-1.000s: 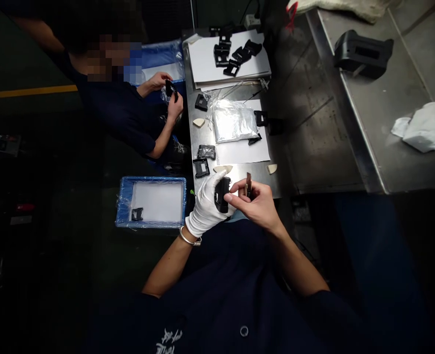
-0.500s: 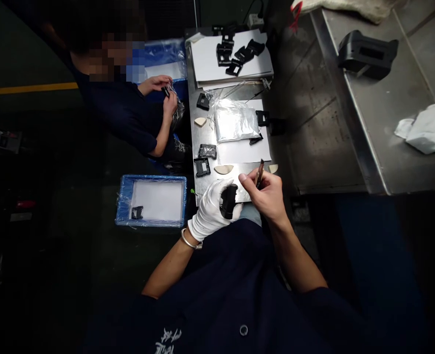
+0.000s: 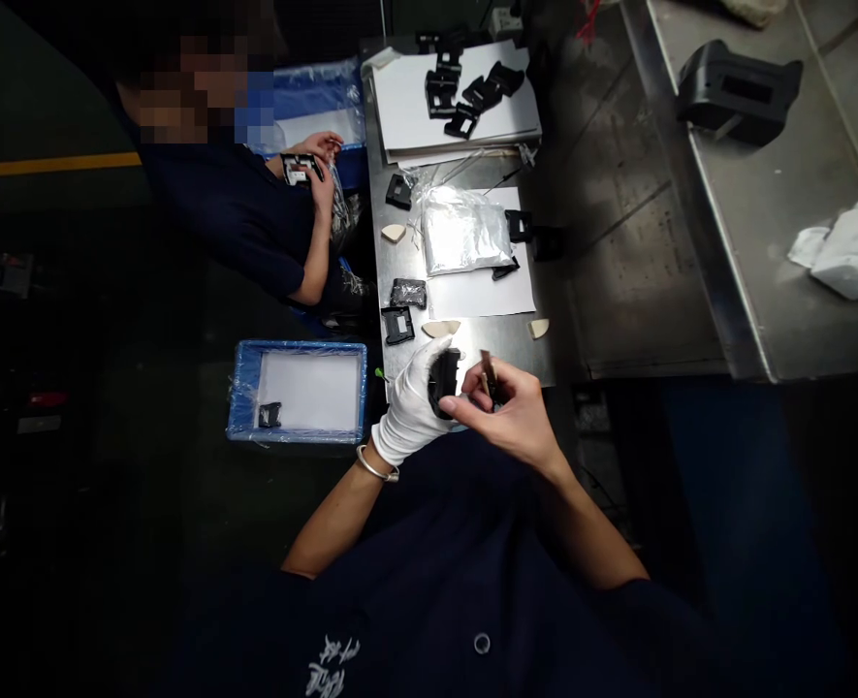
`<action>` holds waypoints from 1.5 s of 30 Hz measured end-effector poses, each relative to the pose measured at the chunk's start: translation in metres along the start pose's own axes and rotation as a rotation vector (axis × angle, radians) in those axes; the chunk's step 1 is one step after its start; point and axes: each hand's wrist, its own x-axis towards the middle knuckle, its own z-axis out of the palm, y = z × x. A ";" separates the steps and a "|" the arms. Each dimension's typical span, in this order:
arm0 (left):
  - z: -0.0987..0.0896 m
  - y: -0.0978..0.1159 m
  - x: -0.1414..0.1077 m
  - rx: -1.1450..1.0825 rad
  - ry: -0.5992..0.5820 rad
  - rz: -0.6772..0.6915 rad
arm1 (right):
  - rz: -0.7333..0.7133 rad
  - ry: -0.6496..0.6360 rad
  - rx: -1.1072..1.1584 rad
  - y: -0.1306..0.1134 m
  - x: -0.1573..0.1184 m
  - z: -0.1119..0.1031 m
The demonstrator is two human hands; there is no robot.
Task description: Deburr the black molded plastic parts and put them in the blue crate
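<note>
In a white glove, my left hand (image 3: 408, 412) grips a black plastic part (image 3: 443, 378) above the near end of the metal table. My right hand (image 3: 517, 415), ungloved, is closed around a slim knife-like tool (image 3: 488, 373), its tip pointing away from me. The right thumb reaches across to the lower edge of the black part and appears to touch it. Just beyond my left hand lie a beige half-round piece (image 3: 441, 329) and another black part (image 3: 398, 326). A plastic-wrapped black part (image 3: 408, 293) is a little farther off.
Left of the table stands a blue bin (image 3: 298, 346) with one wrapped part inside. A silver plastic bag (image 3: 466, 231) lies on white paper, and several black parts (image 3: 441, 95) rest on a paper stack. A co-worker (image 3: 254, 233) sits at left, handling a part.
My right hand has moved left and down, bringing its thumb to the black part. My left hand has turned the part slightly. The co-worker's hands have shifted left with their part.
</note>
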 end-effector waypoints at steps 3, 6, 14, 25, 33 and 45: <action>0.002 -0.001 -0.003 0.063 -0.017 -0.010 | 0.006 0.078 -0.053 0.015 0.010 0.003; 0.003 0.000 -0.011 -0.013 -0.077 -0.098 | 0.066 0.316 -0.172 0.064 0.036 -0.007; -0.008 -0.022 -0.043 -0.261 -0.176 -0.475 | 0.452 0.248 -0.613 0.226 0.069 -0.038; -0.018 -0.035 -0.070 -0.451 -0.248 -0.832 | 0.413 0.191 -0.866 0.282 0.073 -0.051; -0.018 -0.048 -0.089 -0.586 -0.168 -0.964 | 0.310 0.217 -0.983 0.265 0.099 -0.042; -0.046 -0.022 -0.143 -0.869 0.323 -1.259 | -0.311 -0.865 -0.955 0.215 0.137 0.141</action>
